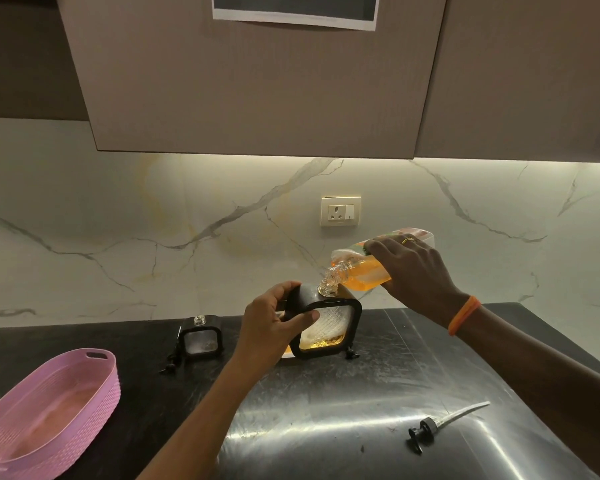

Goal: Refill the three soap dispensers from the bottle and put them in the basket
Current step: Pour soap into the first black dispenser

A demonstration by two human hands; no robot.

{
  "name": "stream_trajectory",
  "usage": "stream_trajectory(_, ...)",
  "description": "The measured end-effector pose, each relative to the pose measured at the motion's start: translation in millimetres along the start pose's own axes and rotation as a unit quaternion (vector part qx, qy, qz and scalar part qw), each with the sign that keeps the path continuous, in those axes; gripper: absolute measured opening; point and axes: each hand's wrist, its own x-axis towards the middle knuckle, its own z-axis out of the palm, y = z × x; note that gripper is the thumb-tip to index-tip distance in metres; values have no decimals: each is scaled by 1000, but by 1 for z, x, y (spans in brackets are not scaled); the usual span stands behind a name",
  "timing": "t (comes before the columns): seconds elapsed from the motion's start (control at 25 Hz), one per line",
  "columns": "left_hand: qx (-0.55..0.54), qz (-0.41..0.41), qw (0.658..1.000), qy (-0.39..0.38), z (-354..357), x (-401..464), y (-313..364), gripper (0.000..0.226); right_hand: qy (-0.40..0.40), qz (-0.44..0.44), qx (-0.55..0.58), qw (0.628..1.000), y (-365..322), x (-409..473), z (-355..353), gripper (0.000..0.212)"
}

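My right hand [414,271] grips a clear refill bottle [364,270] of orange soap, tipped so its neck meets the open glass mouth of a black-framed dispenser [329,323]. My left hand [271,323] holds that dispenser by its left side, upright on the counter. A little orange liquid lies at the dispenser's bottom. A second black-framed dispenser [200,337] stands uncapped to the left. An empty pink basket [52,407] sits at the lower left. A black pump head with a clear tube [440,424] lies on the steel surface at lower right.
A steel sink drainboard [326,410] fills the near counter, set in a dark countertop [142,393]. Small black pump parts [168,367] lie beside the left dispenser. A marble backsplash with a wall socket [341,211] rises behind, and a cabinet hangs overhead.
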Motion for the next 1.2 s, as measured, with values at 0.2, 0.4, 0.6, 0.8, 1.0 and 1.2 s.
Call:
stream_trajectory(0.2, 5, -2, 1000, 0, 1, 0, 1, 45, -2, 0, 2, 1000, 1, 0, -1, 57)
stream_trajectory(0.4, 12, 0, 1000, 0, 1, -1, 0, 48, -4, 1, 2, 1000, 1, 0, -2, 54)
stream_trajectory(0.6, 12, 1, 1000, -1, 0, -1, 3, 47, -4, 1, 0, 1000, 0, 0, -3, 53)
stream_trajectory(0.8, 12, -3, 1000, 1, 1, -2, 6, 43, -4, -2, -5, 1000, 0, 1, -3, 56)
stream_trajectory(1.0, 15, -3, 1000, 0, 0, -1, 2, 48, -4, -3, -2, 1000, -1, 1, -3, 55)
stream_trajectory(1.2, 9, -5, 1000, 0, 0, 0, 6, 45, -3, -5, -8, 1000, 2, 2, -3, 56)
